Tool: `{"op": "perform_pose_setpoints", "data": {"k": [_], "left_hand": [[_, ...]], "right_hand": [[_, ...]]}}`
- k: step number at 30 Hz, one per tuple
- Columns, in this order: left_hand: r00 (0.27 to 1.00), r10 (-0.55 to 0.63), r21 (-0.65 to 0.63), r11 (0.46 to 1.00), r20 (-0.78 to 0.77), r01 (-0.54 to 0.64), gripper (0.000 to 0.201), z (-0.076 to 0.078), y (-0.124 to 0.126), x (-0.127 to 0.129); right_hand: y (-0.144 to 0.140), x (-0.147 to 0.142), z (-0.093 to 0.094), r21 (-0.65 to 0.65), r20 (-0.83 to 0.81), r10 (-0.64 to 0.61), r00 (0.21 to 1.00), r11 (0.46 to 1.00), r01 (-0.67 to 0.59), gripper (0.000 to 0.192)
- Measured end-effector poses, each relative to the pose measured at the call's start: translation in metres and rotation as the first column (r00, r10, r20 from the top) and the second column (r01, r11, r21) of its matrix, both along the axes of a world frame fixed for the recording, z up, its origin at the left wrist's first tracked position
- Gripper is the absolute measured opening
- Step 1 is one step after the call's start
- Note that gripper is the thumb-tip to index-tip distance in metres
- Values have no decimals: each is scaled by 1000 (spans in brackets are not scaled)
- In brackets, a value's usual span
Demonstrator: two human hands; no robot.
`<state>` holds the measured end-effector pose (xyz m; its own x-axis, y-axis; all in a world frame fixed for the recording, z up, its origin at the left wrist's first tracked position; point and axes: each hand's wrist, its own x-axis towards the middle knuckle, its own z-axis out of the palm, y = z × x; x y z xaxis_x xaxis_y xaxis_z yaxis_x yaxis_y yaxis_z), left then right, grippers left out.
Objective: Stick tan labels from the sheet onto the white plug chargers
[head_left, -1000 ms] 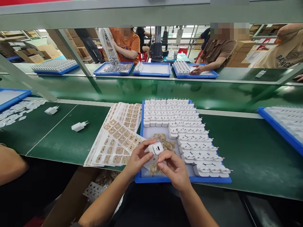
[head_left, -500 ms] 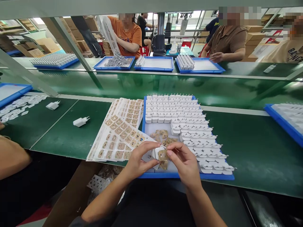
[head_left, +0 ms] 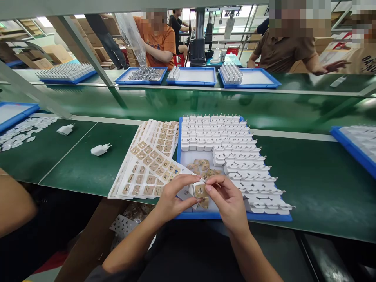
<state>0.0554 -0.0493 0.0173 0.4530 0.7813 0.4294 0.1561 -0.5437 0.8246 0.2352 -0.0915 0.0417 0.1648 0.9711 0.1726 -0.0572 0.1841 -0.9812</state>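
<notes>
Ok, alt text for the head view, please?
Two bare hands, left hand and right hand, hold a white charger with a tan sticker on its face, above a blue tray of white chargers. Sticker sheets lie left on the green bench.

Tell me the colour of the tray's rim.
Blue, on the tray; the head view shows it.
</notes>
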Motion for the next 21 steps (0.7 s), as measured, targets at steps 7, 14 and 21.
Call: {"op": "perform_pose_setpoints", "data": {"k": [7,14,21], "left_hand": [[1000,-1,27,1000,18,0,46,0,1,0],[1000,10,81,997,24,-12,44,3,1,0],[999,34,109,993,16,-36,43,3,0,0]], "right_hand": [[0,-2,2,-9,10,7,1000,1000,-7,4],[-2,-6,2,37,87,-26,996,999,23,3],[-2,-11,-2,89,252,-119,960,991,100,4]]}}
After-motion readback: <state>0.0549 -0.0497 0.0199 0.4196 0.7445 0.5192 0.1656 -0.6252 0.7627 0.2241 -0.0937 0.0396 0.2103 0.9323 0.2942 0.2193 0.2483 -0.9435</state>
